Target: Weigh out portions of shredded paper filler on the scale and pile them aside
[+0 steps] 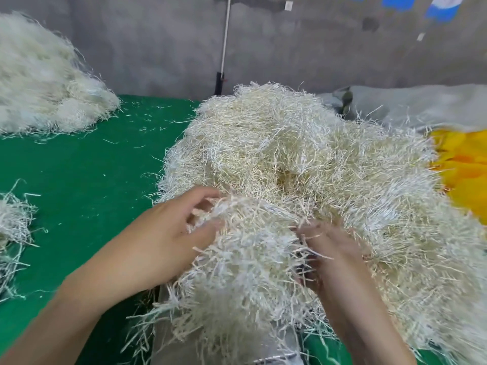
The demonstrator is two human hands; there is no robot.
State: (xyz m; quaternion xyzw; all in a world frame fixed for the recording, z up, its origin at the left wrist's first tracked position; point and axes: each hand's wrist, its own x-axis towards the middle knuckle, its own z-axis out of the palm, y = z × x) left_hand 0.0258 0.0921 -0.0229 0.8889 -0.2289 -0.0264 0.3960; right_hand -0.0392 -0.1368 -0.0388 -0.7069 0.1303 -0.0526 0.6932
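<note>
A big heap of cream shredded paper filler (303, 154) covers the right half of the green table (87, 175). A clump of the filler (245, 259) is gathered between my two hands at the heap's near edge. My left hand (174, 233) grips the clump's left side, fingers curled into the strands. My right hand (332, 256) holds the right side, its fingers partly buried in paper. Below the clump a grey metal scale (174, 346) shows, mostly hidden by hanging strands.
A second large pile of filler (44, 83) lies at the far left by the grey wall. A small tuft (13, 225) sits at the left edge. Yellow sheeting (463, 164) and a grey sack (421, 106) lie to the right. A white pole (226, 35) leans on the wall.
</note>
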